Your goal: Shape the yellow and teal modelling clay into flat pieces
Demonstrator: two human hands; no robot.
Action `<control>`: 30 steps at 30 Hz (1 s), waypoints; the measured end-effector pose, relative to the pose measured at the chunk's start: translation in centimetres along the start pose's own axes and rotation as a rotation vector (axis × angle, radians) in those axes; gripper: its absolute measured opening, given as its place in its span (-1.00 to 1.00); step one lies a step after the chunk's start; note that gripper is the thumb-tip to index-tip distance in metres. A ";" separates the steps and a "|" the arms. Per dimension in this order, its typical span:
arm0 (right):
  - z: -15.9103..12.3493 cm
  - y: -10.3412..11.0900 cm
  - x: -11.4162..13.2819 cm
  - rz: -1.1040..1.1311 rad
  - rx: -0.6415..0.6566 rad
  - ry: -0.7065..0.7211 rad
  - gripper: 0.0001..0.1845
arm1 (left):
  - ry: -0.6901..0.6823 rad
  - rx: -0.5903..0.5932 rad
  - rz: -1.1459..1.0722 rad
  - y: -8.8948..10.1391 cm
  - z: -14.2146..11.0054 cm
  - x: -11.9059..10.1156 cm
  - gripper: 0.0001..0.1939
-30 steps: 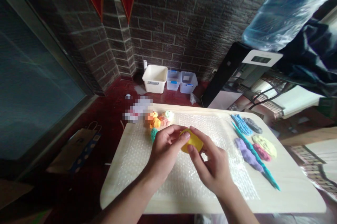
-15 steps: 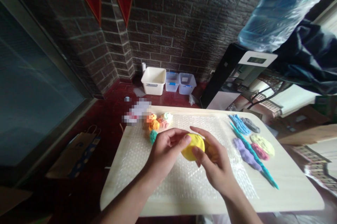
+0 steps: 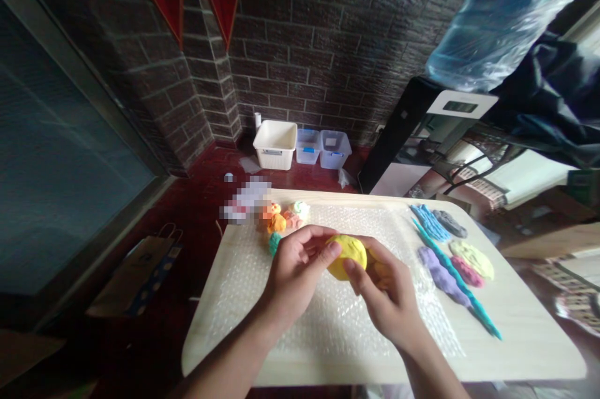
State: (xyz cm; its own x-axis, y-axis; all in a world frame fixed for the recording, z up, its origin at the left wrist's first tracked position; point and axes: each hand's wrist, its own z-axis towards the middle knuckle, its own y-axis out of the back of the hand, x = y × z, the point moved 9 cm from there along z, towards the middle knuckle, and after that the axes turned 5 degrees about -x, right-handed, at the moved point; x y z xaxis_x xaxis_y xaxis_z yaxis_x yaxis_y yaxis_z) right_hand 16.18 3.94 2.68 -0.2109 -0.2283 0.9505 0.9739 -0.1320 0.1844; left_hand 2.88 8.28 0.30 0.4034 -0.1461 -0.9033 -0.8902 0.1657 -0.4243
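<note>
A flattened round piece of yellow modelling clay is held up over the table between both hands. My left hand pinches its left edge, thumb on the near face. On the other side my right hand grips it, with the thumb pressed on the lower face and the fingers curled behind. Under the hands lies a sheet of bubble wrap. Beyond my left hand sit orange clay lumps, a whitish lump and a green lump.
On the right of the pale table lie a blue clay bundle, a grey piece, a long teal roll, and purple, pink and pale yellow clay. Bins and a water dispenser stand behind.
The yellow clay has tilted slightly and appears a little flatter to the view. My right fingers have curled in closer behind it. The whole view has shifted slightly.
</note>
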 end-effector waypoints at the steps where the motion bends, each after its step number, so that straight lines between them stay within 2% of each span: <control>1: 0.0 0.0 0.0 0.000 -0.002 0.006 -0.68 | -0.001 -0.004 0.010 0.1 0.0 0.0 -0.66; 5: -0.4 0.2 0.2 -0.036 -0.031 0.071 -0.53 | -0.028 0.023 0.060 0.1 -0.1 -0.4 -0.63; 9: -0.5 -0.2 0.4 -0.199 0.033 0.117 -0.59 | -0.041 0.081 0.081 -0.3 0.1 -0.4 -0.71; 11: -0.3 -0.1 0.6 -0.232 0.032 0.134 -0.55 | -0.026 0.101 0.081 -0.4 0.2 -0.1 -0.71; 19: -0.2 -0.2 1.8 -0.422 0.071 0.262 -0.60 | -0.017 0.095 0.075 -0.5 0.3 0.2 -0.75; 21: -0.1 0.0 1.2 -0.349 0.046 0.208 -0.57 | -0.009 0.072 0.065 -0.3 0.4 0.3 -0.72; 25: 0.1 -0.1 -0.9 -0.044 0.025 -0.003 -0.57 | -0.011 0.029 0.064 0.0 0.4 0.3 -0.70; 27: 0.1 -0.3 -1.1 0.041 0.030 -0.044 -0.60 | -0.013 0.041 0.072 0.0 0.4 0.1 -0.72; 30: 0.1 -0.2 -0.8 0.051 0.023 -0.046 -0.59 | -0.025 0.047 0.090 0.0 0.3 -0.1 -0.73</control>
State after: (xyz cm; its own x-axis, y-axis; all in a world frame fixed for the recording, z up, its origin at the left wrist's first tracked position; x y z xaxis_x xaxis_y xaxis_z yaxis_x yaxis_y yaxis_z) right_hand 16.19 4.29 1.92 -0.1571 -0.1900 0.9691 0.9852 -0.0989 0.1403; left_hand 2.95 8.56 0.37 0.3282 -0.1045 -0.9388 -0.9124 0.2224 -0.3437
